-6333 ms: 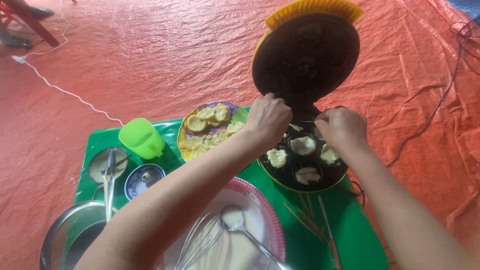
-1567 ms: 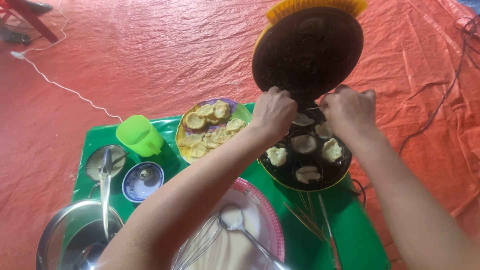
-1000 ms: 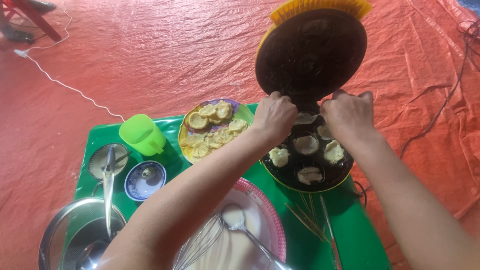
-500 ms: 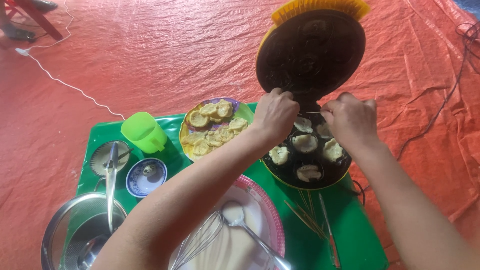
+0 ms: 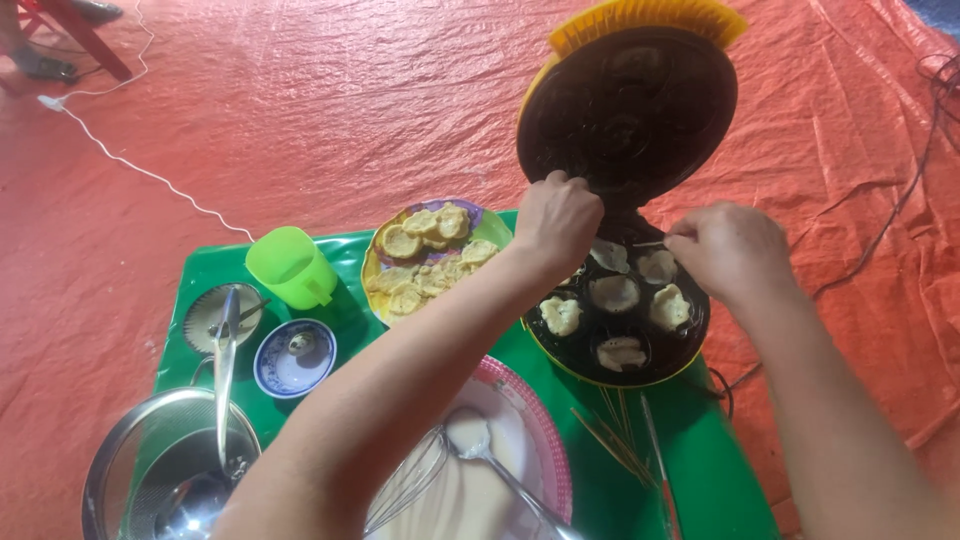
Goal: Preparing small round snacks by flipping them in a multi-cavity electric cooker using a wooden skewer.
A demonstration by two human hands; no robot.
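A round cake maker (image 5: 690,345) with a yellow rim stands open, its dark lid (image 5: 628,110) tilted up at the back. Several pale small cakes (image 5: 615,293) sit in its moulds. My left hand (image 5: 558,220) hovers over the back left moulds with fingers pinched shut; what it pinches is hidden. My right hand (image 5: 728,250) is over the back right moulds, fingers pinched on a thin stick (image 5: 648,244) that points at a cake. A plate of cooked golden cakes (image 5: 428,260) lies to the left of the maker.
On the green mat (image 5: 220,270): a lime green cup (image 5: 291,267), a small blue-rimmed bowl (image 5: 293,357), a metal strainer (image 5: 165,470) with tongs (image 5: 224,370), a pink-rimmed batter bowl (image 5: 545,440) with whisk and ladle (image 5: 470,437), loose skewers (image 5: 620,440). Orange tarp (image 5: 300,100) all around; white cable (image 5: 140,165) far left.
Both hands have lowered slightly towards the back moulds of the maker. The cakes and the lid stay where they were.
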